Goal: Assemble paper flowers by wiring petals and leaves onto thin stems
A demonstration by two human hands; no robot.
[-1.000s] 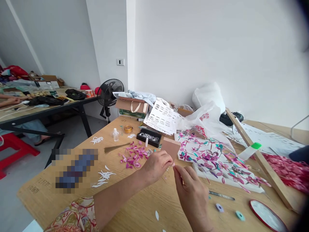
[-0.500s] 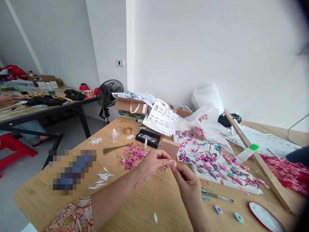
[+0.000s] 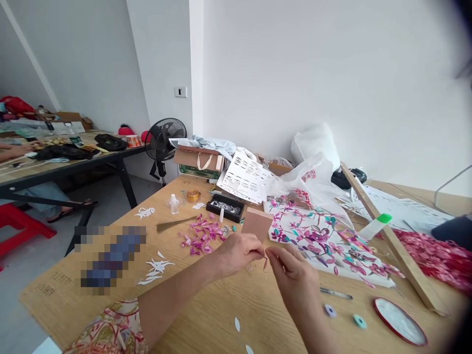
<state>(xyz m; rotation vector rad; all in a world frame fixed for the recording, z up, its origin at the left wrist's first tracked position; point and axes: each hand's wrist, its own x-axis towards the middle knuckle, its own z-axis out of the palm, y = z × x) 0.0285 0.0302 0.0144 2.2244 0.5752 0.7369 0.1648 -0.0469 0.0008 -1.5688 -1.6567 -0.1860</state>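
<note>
I judge the work partway along: many made-up pink and purple flowers (image 3: 324, 237) lie on the white sheet to the right, while a loose heap of pink petals (image 3: 202, 237) sits on the table (image 3: 199, 309) beyond the left forearm, apparently left to be used, and white leaf shapes (image 3: 158, 267) lie nearer me. The piece I have up, a small pink petal (image 3: 265, 264), hangs at the meeting fingertips, above the table, and looks unfinished. My grip is a narrow pinch on both sides: left hand (image 3: 236, 253) and right hand (image 3: 294, 273) each close thumb against finger on its upper end; any thread there is too small to tell.
</note>
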